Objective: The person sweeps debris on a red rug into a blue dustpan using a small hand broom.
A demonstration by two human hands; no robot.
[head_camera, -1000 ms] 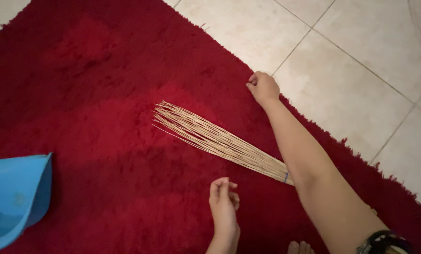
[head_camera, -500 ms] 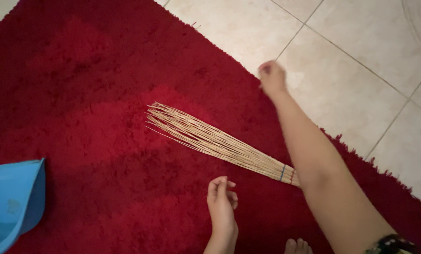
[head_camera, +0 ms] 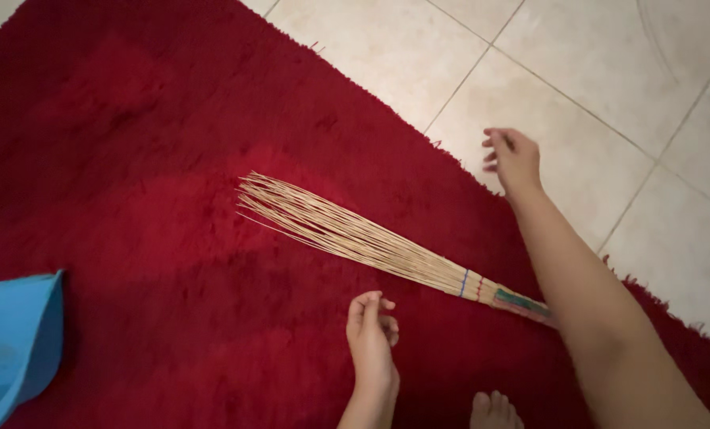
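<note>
Stick broom point(head_camera: 371, 242) lies flat across centre of red shag rug point(head_camera: 133, 159), held by neither hand. Left hand point(head_camera: 371, 338) just below its bound end, fingers loosely curled, empty. Right hand point(head_camera: 514, 159) over tile floor point(head_camera: 577, 95) beyond rug edge, fingers apart, empty. Blue dustpan point(head_camera: 9, 342) at lower left, apparently empty; sweeping looks unfinished.

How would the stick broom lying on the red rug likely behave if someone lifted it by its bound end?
The broom is a bundle of thin pale sticks, so it probably feels light. Its loose tips fan out, so they would likely flex and spread when pushed, while the end tied with bands looks stiffer. Lying flat on the shaggy rug, it seems unlikely to roll or slide easily.
</note>
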